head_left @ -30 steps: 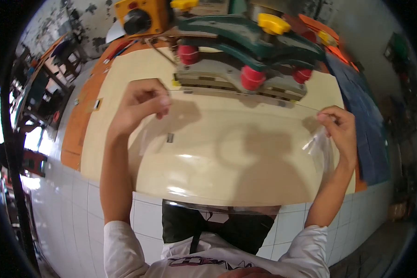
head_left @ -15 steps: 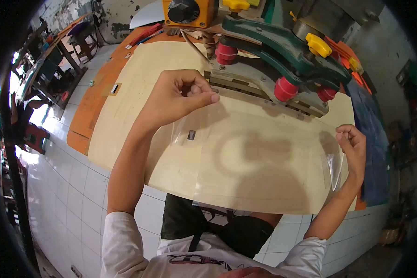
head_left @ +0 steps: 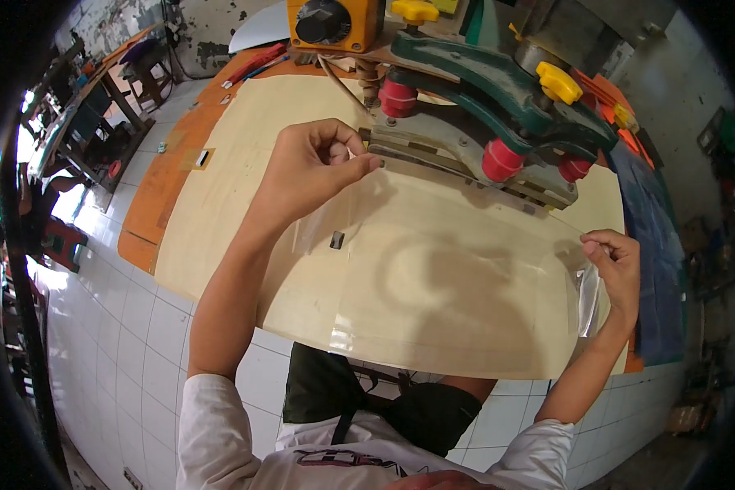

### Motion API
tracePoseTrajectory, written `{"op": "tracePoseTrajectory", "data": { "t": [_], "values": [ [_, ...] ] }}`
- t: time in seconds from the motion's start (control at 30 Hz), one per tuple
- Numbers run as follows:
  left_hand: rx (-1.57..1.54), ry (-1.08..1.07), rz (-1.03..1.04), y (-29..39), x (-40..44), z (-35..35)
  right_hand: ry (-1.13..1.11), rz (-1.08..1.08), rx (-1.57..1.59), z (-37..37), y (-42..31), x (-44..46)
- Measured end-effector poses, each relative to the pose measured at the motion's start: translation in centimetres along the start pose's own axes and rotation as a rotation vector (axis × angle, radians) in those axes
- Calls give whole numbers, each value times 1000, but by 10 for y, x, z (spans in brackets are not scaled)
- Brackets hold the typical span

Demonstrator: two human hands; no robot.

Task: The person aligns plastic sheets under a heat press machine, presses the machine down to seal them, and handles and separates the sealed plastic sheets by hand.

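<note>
A clear plastic sheet (head_left: 457,269) is spread over the cream board (head_left: 220,180), its far edge at the metal bar (head_left: 433,159) of a green press (head_left: 465,69). My left hand (head_left: 322,167) pinches the sheet's far left corner, right beside the bar's left end. At the far right corner, my right hand (head_left: 616,257) pinches the sheet with thumb and forefinger, a shiny fold hanging below it. A small dark piece (head_left: 336,240) lies on the board below my left hand. Red cylinders (head_left: 503,159) and yellow knobs (head_left: 559,82) are fitted on the press.
An orange box with a black dial (head_left: 322,22) stands behind the board. Red and blue tools (head_left: 257,65) lie at the back left. Blue material (head_left: 649,245) hangs along the right side. White floor tiles (head_left: 147,343) show at the lower left.
The view has shifted, so the press appears further right than a second ago. Since half a second ago, my right hand has moved slightly left; the left has barely moved.
</note>
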State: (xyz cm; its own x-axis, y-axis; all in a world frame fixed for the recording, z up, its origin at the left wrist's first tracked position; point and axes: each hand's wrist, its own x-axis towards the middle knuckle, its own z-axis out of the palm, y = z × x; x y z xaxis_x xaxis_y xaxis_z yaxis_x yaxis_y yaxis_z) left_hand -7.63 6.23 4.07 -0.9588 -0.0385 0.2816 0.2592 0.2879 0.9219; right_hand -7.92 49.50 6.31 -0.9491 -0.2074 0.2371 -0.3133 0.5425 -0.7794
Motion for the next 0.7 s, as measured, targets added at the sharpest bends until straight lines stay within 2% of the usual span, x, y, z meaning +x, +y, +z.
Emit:
{"op": "tracePoseTrajectory", "data": {
  "t": [0.17,0.23,0.37,0.43,0.63,0.7],
  "values": [
    [22,8,-16,1,0,0,-16,62,-5,1,-4,0],
    [19,17,-29,-1,1,0,13,-20,-1,3,3,1],
    [34,20,-36,2,0,0,23,-27,-13,2,1,1],
    [20,13,-36,2,0,0,-11,84,-24,0,-6,0],
    [23,-32,55,1,-1,-2,-3,79,-32,0,-8,0],
    [6,-40,18,5,-3,-3,5,63,-30,-2,-3,0]
  ]
}}
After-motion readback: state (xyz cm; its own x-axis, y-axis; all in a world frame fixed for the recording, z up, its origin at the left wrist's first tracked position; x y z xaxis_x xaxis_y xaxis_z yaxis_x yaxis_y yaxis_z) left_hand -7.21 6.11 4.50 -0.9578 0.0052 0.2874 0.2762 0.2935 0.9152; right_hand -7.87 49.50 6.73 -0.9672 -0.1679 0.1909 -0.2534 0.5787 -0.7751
